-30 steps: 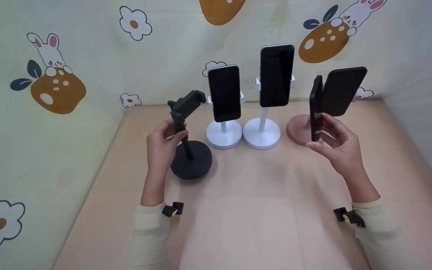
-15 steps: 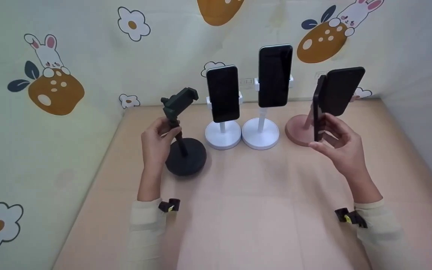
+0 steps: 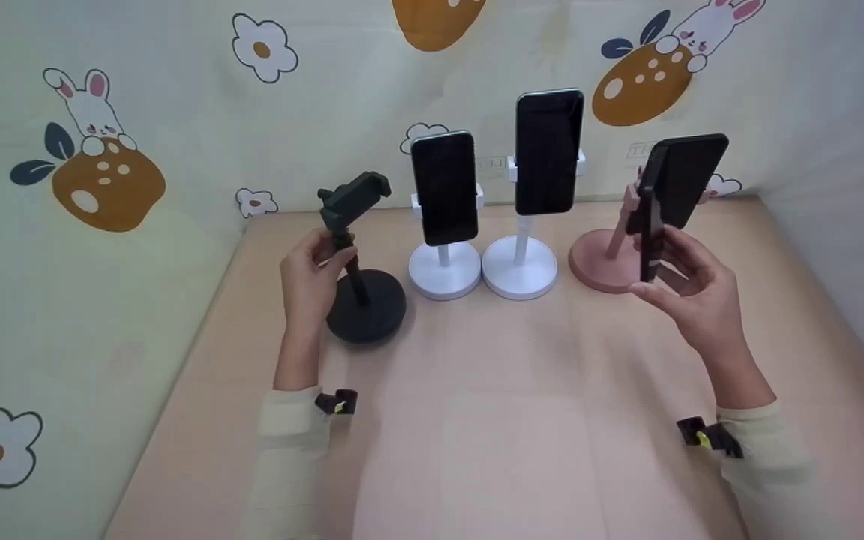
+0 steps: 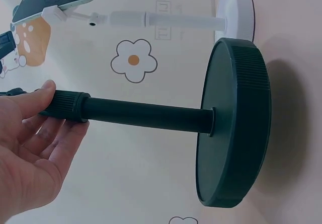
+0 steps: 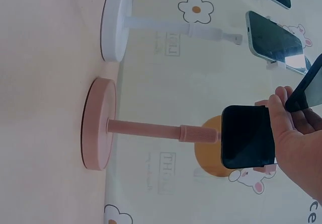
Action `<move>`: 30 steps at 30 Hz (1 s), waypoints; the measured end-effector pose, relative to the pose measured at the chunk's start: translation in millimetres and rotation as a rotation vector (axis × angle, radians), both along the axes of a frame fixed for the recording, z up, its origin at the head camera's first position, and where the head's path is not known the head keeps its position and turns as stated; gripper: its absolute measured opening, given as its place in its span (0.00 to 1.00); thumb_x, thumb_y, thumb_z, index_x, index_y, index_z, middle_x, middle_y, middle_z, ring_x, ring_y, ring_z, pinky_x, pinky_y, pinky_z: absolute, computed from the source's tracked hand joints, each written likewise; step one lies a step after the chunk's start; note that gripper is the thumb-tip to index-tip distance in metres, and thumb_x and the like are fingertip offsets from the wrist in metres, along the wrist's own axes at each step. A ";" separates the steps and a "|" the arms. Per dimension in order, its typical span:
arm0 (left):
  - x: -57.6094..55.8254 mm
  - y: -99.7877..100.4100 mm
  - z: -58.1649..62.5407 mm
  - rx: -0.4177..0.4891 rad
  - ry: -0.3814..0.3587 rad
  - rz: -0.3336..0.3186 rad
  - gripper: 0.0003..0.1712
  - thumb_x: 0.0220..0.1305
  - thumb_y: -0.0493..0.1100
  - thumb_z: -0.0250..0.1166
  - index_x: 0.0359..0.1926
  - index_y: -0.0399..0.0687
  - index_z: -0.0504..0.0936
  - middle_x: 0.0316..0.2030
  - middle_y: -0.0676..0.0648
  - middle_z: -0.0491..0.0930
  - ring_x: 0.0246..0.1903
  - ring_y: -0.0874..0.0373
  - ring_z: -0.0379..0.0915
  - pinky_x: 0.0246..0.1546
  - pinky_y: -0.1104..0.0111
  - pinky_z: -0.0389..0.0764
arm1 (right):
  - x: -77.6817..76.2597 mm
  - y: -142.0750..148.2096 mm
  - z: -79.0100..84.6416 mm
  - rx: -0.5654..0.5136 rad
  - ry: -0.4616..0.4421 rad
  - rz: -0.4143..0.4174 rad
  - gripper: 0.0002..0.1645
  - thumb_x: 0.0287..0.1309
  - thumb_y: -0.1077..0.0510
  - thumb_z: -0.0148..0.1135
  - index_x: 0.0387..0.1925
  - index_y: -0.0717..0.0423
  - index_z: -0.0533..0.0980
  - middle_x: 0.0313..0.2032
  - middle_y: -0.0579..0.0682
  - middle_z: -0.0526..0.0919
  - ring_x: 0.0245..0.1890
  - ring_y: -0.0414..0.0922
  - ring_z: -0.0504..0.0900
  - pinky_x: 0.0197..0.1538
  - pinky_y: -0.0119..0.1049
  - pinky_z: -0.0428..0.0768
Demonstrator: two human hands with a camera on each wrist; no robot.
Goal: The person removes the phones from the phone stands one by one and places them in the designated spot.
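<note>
My left hand point(image 3: 306, 281) grips a dark phone stand with an unoccupied clamp point(image 3: 355, 201) by its upper pole. In the left wrist view, thumb and fingers close around the ribbed collar point(image 4: 70, 105), and the round base point(image 4: 236, 128) casts a shadow on the table; whether it touches is unclear. A black phone point(image 3: 651, 240), seen nearly edge-on, is pinched in my right hand point(image 3: 702, 300). Close behind it stands a pink phone stand point(image 3: 598, 262) bearing another dark phone point(image 3: 691, 180). The right wrist view shows the held phone point(image 5: 308, 89) beside that clamped phone point(image 5: 247, 136).
Two white phone stands stand side by side between my hands, their bases point(image 3: 445, 271) point(image 3: 520, 268) nearly touching. One bears a shorter-set phone point(image 3: 445, 187), the other a higher phone point(image 3: 550, 150). A patterned wall covering point(image 3: 327, 127) rises behind the table point(image 3: 507, 420).
My left hand has carried the dark stand leftward and a little toward the wall. My right hand has shifted slightly right with the phone, which now overlaps the pink stand's phone.
</note>
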State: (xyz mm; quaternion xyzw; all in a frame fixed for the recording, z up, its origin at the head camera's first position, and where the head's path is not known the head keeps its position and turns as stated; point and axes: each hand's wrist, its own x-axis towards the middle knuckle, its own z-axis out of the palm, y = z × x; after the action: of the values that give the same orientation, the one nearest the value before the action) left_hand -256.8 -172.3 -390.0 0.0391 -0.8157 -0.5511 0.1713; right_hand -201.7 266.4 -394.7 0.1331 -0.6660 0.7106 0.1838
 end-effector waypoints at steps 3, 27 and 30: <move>-3.0 0.4 -1.4 0.007 0.004 -0.008 0.14 0.64 0.36 0.67 0.51 0.44 0.83 0.47 0.44 0.86 0.50 0.55 0.84 0.55 0.66 0.84 | 1.8 2.6 0.5 -0.013 0.012 -0.003 0.42 0.45 0.83 0.66 0.65 0.68 0.70 0.52 0.49 0.85 0.53 0.40 0.83 0.57 0.25 0.81; -19.5 5.1 -8.7 0.006 0.001 -0.035 0.14 0.66 0.35 0.65 0.52 0.43 0.83 0.49 0.42 0.86 0.51 0.53 0.83 0.57 0.64 0.83 | 7.1 16.5 2.7 -0.014 -0.011 -0.067 0.41 0.46 0.83 0.66 0.65 0.64 0.72 0.53 0.52 0.83 0.53 0.40 0.84 0.56 0.24 0.81; -21.4 5.2 -9.6 0.003 -0.004 -0.035 0.14 0.67 0.35 0.65 0.53 0.43 0.83 0.50 0.43 0.86 0.52 0.52 0.83 0.58 0.64 0.83 | 7.5 18.0 3.0 -0.009 -0.013 -0.070 0.41 0.46 0.82 0.66 0.65 0.64 0.72 0.53 0.51 0.83 0.53 0.40 0.84 0.56 0.24 0.81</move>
State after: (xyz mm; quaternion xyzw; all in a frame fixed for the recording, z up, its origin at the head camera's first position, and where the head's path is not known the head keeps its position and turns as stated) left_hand -278.2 -167.1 -399.6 0.0263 -0.8157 -0.5553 0.1602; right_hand -194.2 284.4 -391.7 0.1043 -0.6683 0.7074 0.2051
